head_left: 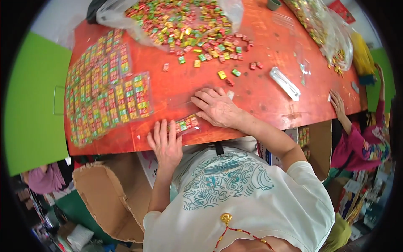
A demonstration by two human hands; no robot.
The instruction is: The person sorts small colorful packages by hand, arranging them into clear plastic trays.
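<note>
A clear sleeve with rows of small wrapped candies (186,124) lies near the front edge of the red table, between my two hands. My left hand (166,145) has its fingers stretched out, the fingertips at the left end of this sleeve. My right hand (219,108) rests palm down just beyond the sleeve's right end, fingers extended and slightly bent, the thumb close to it. What lies beneath the right palm is hidden. A small pale scrap (230,95) shows beside the right hand. Loose candies in yellow, green and red wrappers, such as a yellow candy (221,74), lie farther back.
Many filled candy sleeves (105,90) cover the table's left side. A big heap of candies (184,25) spills from a plastic bag at the back. A white-and-silver packet (285,84) lies right. A cardboard box (107,197) stands below left. Another person's hand (338,104) rests at the right edge.
</note>
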